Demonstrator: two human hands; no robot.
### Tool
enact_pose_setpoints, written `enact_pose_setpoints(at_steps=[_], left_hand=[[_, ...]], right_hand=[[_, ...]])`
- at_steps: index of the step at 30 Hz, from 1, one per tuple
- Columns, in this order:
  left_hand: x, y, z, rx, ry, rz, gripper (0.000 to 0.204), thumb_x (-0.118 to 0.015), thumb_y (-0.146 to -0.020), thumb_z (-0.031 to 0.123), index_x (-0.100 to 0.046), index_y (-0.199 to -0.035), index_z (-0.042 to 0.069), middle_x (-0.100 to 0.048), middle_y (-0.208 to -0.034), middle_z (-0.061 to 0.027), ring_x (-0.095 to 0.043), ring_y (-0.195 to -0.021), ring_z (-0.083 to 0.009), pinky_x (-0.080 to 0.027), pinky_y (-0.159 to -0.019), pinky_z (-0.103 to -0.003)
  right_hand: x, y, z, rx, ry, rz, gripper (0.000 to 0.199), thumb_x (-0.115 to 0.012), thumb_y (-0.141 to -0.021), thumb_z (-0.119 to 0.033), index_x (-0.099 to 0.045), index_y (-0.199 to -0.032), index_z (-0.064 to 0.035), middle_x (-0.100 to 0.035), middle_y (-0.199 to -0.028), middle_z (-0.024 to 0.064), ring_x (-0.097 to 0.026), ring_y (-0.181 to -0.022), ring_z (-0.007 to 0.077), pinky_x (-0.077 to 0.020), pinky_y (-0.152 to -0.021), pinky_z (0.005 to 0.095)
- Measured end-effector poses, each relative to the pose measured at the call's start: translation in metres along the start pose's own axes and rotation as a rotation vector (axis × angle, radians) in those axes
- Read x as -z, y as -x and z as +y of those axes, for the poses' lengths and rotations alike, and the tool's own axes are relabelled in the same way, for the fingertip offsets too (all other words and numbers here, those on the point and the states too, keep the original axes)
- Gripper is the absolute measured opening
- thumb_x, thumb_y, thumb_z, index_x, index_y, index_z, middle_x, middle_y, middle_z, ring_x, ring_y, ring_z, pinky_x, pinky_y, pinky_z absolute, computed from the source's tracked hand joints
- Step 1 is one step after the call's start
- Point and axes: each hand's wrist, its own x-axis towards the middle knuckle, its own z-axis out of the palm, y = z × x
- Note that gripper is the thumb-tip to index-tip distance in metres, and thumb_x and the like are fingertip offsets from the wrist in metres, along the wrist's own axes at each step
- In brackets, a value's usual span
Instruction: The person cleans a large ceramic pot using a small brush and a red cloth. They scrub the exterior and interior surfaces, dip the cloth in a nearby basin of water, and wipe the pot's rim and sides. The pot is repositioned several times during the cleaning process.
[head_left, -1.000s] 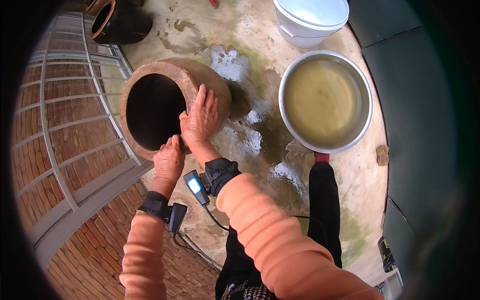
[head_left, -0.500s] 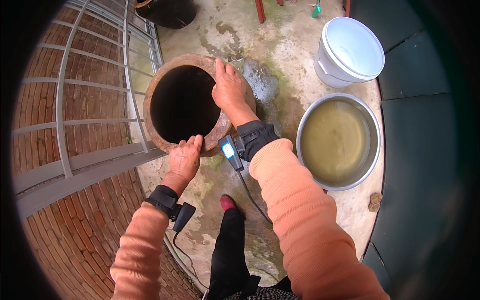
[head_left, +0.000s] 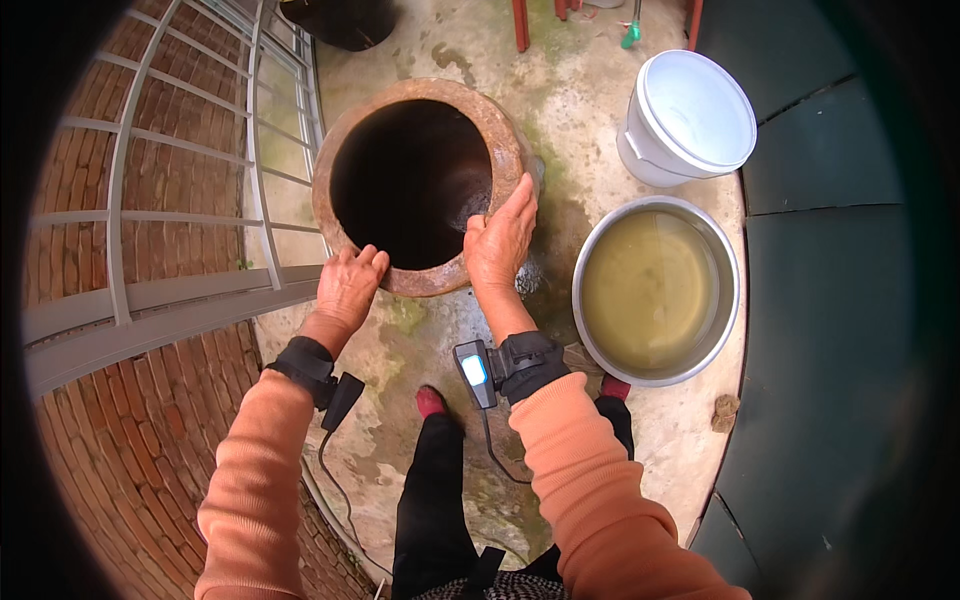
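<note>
A large brown earthenware jar (head_left: 345, 140) stands in front of me, its wide round mouth facing up toward me and its inside dark, with a wet glint low on the right. My left hand (head_left: 347, 287) grips the near left part of the rim, fingers curled over the edge. On the right side of the rim, my right hand (head_left: 500, 243) is closed round it, thumb toward the mouth and fingers along the outside. Both wrists wear black straps with small devices and cords.
A metal basin (head_left: 733, 290) of cloudy yellowish liquid stands right of the jar, with a white plastic bucket (head_left: 655, 155) behind it. Along the left run a pale metal grille (head_left: 122, 215) and a brick wall (head_left: 150, 440). A dark jar (head_left: 345, 22) stands far back.
The jar's mouth has shifted right and shows more of its inside. My right hand has moved down the rim toward me. My left hand has shifted slightly left and up with the rim.
</note>
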Motion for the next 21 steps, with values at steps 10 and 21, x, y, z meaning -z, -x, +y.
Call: enact_pose_setpoints(at_steps=[10, 21], left_hand=[[-0.004, -0.021, -0.021, 0.058, -0.049, -0.003, 0.031, -0.059, -0.07, 0.003, -0.05, -0.099, 0.012, -0.051, -0.101, -0.0034, -0.057, -0.085, -0.0232, -0.049, -0.071, -0.033], [-0.002, -0.021, -0.003, 0.167, 0.221, 0.063, 0.059, -0.056, -0.07, -0.001, -0.043, -0.125, 0.013, -0.046, -0.124, -0.0045, -0.058, -0.087, -0.0263, -0.05, -0.075, -0.034]], right_hand=[[-0.006, 0.008, -0.006, -0.136, -0.168, 0.09, 0.083, -0.063, -0.067, -0.007, -0.019, -0.136, 0.0011, -0.027, -0.136, 0.0276, -0.027, -0.128, 0.0407, -0.0241, -0.106, 0.0455], [-0.022, -0.007, -0.017, -0.124, -0.123, 0.067, 0.086, -0.067, -0.069, -0.015, -0.017, -0.138, -0.0006, -0.025, -0.138, 0.0284, -0.025, -0.129, 0.0404, -0.024, -0.105, 0.0462]])
